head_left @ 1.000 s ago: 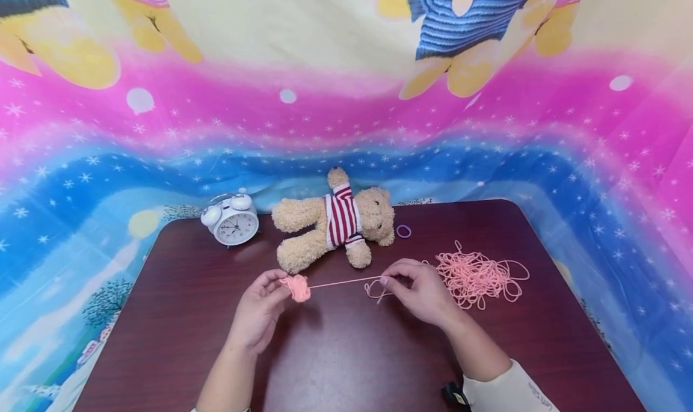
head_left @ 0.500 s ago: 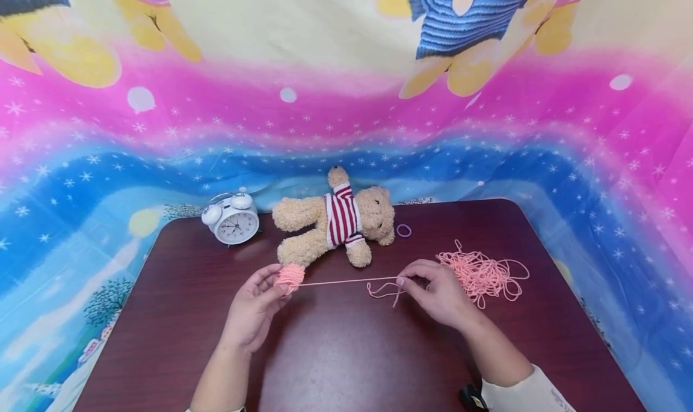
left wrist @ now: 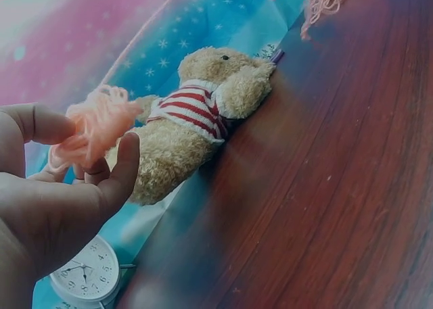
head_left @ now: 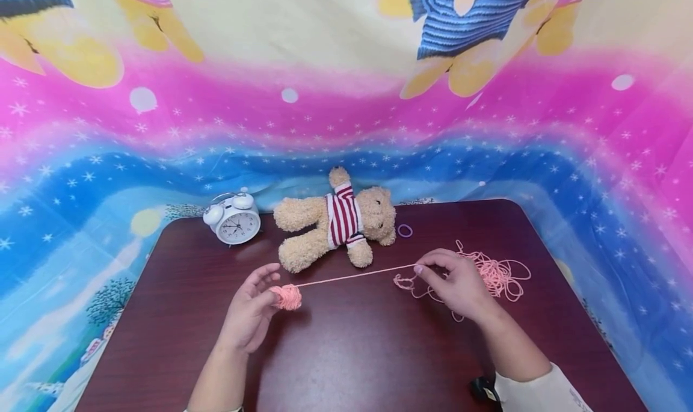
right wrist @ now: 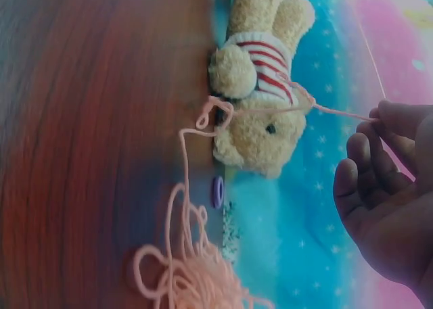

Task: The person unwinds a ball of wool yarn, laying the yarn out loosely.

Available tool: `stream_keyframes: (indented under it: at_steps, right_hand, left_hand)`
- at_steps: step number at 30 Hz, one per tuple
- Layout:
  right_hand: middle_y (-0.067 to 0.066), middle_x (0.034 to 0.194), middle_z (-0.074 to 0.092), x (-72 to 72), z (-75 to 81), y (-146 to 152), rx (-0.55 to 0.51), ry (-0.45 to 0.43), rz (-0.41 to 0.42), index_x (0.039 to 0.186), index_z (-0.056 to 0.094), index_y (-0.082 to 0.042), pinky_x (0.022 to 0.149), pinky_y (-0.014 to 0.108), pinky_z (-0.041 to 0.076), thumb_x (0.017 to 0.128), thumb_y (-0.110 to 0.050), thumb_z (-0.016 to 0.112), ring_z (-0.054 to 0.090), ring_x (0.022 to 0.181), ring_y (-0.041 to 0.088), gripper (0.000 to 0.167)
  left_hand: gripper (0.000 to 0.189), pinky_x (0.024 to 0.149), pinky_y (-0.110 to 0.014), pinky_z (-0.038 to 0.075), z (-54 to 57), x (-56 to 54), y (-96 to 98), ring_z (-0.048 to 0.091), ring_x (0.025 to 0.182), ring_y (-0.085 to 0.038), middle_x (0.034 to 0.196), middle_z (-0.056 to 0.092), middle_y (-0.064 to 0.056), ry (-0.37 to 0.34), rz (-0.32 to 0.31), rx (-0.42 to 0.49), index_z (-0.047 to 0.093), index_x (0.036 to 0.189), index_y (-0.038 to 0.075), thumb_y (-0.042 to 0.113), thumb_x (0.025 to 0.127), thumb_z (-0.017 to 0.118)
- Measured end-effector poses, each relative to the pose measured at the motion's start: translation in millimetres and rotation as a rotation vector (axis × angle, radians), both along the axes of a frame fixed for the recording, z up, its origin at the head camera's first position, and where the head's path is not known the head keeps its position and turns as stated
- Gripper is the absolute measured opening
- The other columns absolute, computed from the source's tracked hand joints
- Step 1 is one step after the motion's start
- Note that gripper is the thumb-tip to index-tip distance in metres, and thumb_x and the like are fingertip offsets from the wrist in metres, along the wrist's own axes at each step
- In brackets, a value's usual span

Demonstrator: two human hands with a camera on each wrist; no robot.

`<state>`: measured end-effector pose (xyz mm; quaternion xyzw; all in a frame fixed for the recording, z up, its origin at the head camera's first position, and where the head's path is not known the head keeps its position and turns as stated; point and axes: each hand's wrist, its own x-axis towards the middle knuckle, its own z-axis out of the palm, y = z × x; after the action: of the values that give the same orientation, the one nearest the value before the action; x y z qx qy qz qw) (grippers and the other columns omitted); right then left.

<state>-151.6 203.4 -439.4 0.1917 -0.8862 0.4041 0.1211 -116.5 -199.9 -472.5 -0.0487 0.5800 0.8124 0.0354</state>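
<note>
A small bundle of wound pink yarn (head_left: 287, 297) is held between the thumb and fingers of my left hand (head_left: 250, 313); the left wrist view shows the same yarn bundle (left wrist: 95, 130) with its loose loops. From it a taut strand (head_left: 352, 276) runs across to my right hand (head_left: 457, 282), whose thumb and index finger pinch it. In the right wrist view the other fingers of the right hand (right wrist: 389, 174) are bent loosely. A slack yarn tail (right wrist: 186, 153) hangs from the pinch toward a tangled pile of pink yarn (head_left: 495, 273), partly hidden behind the right hand in the head view.
A teddy bear (head_left: 343, 216) in a red-and-white striped shirt lies at the back of the dark brown table (head_left: 346, 352). Left of it stands a white alarm clock (head_left: 237, 227). Beside the bear's head lies a purple ring (head_left: 404, 231). A printed cloth (head_left: 346, 123) surrounds the table.
My right hand has moved to the right, and the strand between the hands is longer. The yarn bundle has turned in my left hand, which has shifted slightly left.
</note>
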Motion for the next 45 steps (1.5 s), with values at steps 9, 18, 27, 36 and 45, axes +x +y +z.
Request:
stream_keyframes:
  at_steps: [9,18,27,36,45]
  right_hand:
    - [-0.009,0.102,0.075,1.1,1.5,31,0.017,-0.046,-0.116,0.101,0.080,-0.019,0.076,0.046,0.062,0.097,-0.020,0.076,0.067,0.096,0.006,0.006]
    - [-0.003,0.102,0.074,4.6,3.6,62,0.027,-0.017,-0.188,0.101,0.079,-0.016,0.072,0.012,0.054,0.097,-0.019,0.076,0.062,0.093,-0.004,0.006]
    - [0.000,0.101,0.076,7.9,7.0,90,0.063,0.004,-0.272,0.102,0.079,-0.015,0.071,0.010,0.047,0.098,-0.020,0.074,0.059,0.090,-0.009,0.008]
    - [-0.022,0.098,0.070,12.1,7.5,122,0.080,-0.020,-0.342,0.104,0.079,-0.018,0.068,0.012,0.042,0.097,-0.025,0.075,0.058,0.082,-0.009,0.010]
    - [-0.041,0.100,0.056,13.8,5.2,148,0.059,-0.031,-0.415,0.105,0.079,-0.012,0.081,0.007,0.037,0.096,-0.026,0.076,0.046,0.101,-0.023,0.016]
  left_hand:
    - [0.052,0.079,-0.027,0.053,-1.4,-0.7,-12.2,0.056,0.089,-0.010,0.124,0.047,-0.007,0.002,0.048,0.023,0.052,0.136,0.010,-0.017,0.091,0.050]
    - [0.048,0.077,-0.024,0.049,1.4,1.2,-26.2,0.055,0.093,-0.010,0.122,0.049,-0.004,0.000,0.085,0.013,0.055,0.132,0.015,-0.015,0.094,0.051]
    - [0.046,0.075,-0.022,0.049,2.6,4.9,-42.3,0.054,0.093,-0.010,0.118,0.052,-0.002,0.029,0.119,0.038,0.058,0.129,0.015,-0.015,0.096,0.052]
    - [0.041,0.076,-0.020,0.049,3.7,6.2,-61.0,0.054,0.096,-0.009,0.116,0.051,0.000,0.045,0.150,0.052,0.058,0.128,0.016,-0.012,0.099,0.053]
    - [0.039,0.077,-0.020,0.050,4.5,7.4,-82.6,0.055,0.095,-0.009,0.115,0.052,0.000,0.076,0.186,0.077,0.058,0.128,0.015,-0.011,0.101,0.052]
